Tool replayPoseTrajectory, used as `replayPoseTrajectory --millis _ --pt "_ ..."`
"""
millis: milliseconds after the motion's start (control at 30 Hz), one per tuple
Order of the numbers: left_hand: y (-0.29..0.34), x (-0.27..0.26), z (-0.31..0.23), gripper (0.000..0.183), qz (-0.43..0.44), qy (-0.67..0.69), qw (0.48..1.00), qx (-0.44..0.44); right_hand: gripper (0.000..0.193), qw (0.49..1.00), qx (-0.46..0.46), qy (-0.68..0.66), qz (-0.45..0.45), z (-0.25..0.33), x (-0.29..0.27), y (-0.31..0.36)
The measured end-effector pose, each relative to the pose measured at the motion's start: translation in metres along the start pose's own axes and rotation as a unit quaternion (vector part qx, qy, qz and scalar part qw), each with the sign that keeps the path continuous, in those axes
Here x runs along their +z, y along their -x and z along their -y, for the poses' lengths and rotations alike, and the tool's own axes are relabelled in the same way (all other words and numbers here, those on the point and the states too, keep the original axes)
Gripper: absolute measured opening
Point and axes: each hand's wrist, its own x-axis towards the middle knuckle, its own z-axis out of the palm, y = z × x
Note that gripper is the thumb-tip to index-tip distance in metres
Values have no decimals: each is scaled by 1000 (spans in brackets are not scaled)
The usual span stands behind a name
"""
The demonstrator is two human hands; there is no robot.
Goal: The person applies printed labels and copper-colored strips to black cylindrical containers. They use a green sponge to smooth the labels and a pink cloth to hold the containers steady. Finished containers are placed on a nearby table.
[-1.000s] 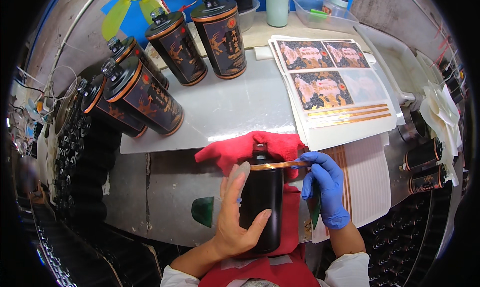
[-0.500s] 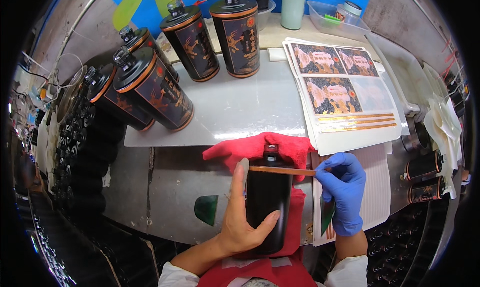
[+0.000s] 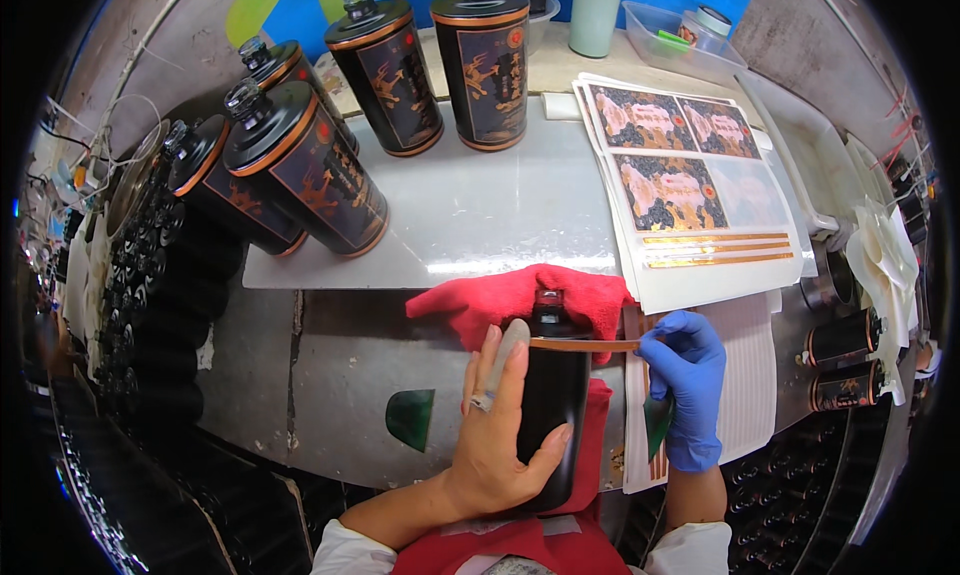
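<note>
A plain black bottle (image 3: 553, 405) lies tilted on a red cloth (image 3: 500, 293), its neck pointing away from me. My bare left hand (image 3: 510, 425) grips it from the left, thumb across its front. A pale finger cot covers one fingertip, which is against the bottle near its shoulder. A thin copper-coloured strip (image 3: 590, 345) runs across the shoulder to my blue-gloved right hand (image 3: 685, 385), where thumb and finger pinch its right end. Below those fingers a green scraper-like piece (image 3: 657, 425) sticks out of the right hand. Another dark green piece (image 3: 410, 421) lies left of the bottle.
Several labelled black bottles (image 3: 310, 175) stand on the white board (image 3: 480, 225) at the far left. Printed decal sheets (image 3: 720, 275) lie at right, above a striped sheet (image 3: 750, 375). Behind are a clear tub (image 3: 650, 40) and a pale green cylinder (image 3: 597, 15).
My left hand has shifted right across the bottle, with its fingers now further over the strip's left part. The free stretch of strip looks shorter. The right hand keeps its pinch.
</note>
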Motion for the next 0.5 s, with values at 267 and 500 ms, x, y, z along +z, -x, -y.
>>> replayPoseTrajectory --millis 267,500 --pt "-16 6 -27 66 64 -191 979 26 21 999 27 17 31 -27 2 -14" --pt "4 21 -50 79 128 -222 967 -13 23 999 13 21 33 -34 1 -17"
